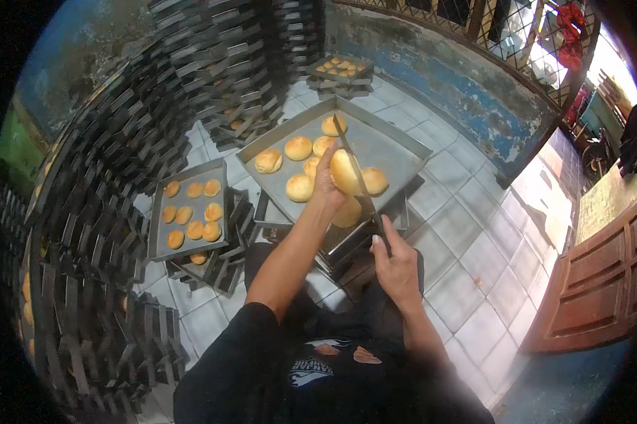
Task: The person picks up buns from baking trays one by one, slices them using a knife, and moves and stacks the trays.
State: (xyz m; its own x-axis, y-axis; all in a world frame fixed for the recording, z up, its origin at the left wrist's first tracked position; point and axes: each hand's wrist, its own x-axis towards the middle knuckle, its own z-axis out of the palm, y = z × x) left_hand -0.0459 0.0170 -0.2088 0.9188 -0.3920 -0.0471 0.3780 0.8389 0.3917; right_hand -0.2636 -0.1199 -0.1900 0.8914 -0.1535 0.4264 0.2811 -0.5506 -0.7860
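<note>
A round golden bun (pixel 344 172) is in my left hand (pixel 325 185), which is closed around its left side above the large metal baking tray (pixel 392 146). My right hand (pixel 396 263) grips the dark handle of a long knife (pixel 358 172). The blade slants up and away across the bun's right side; how far it has cut in, I cannot tell. Several more buns (pixel 268 161) lie on the tray below, some partly hidden by my left hand and the held bun.
On the left, a smaller tray of buns (pixel 185 215) tops a stack of trays. Tall stacks of metal trays (pixel 106 261) line the left side and back. Another bun-filled tray (pixel 341 67) stands by the back wall. A wooden door (pixel 594 283) is at right, over white floor tiles (pixel 467 258).
</note>
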